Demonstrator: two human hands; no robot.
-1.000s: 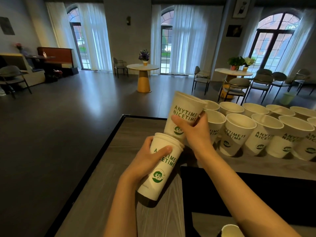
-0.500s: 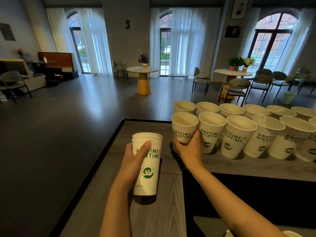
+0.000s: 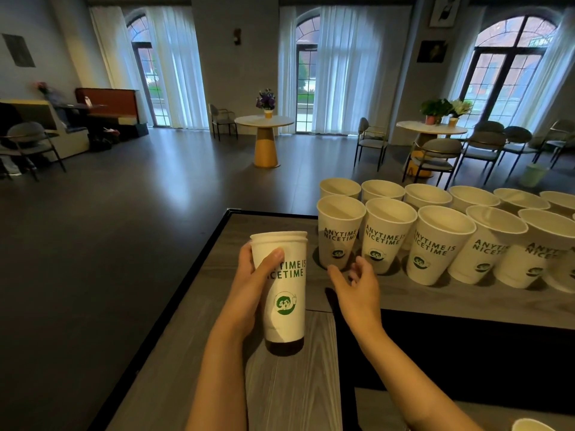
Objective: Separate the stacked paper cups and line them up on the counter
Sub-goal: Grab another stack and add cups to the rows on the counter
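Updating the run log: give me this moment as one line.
left hand: grips cup stack | right hand: free, fingers relaxed, near front-row end cup | rows on counter: two

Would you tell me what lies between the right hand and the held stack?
Only bare counter between right hand and stack, in the head view.

My left hand (image 3: 249, 284) covers the first letters of the green words on the stack of cups (image 3: 281, 284), and I cannot tell how many cups are nested in it, because only a doubled rim shows at the top. To the right of this stack, the two rows of cups (image 3: 435, 241) run out of the picture at the right edge, so their full number is not visible, and the back row is mostly hidden behind the front row. Far right of the stack and nearer to me, one more cup rim (image 3: 532, 425) is cut off by the bottom edge.
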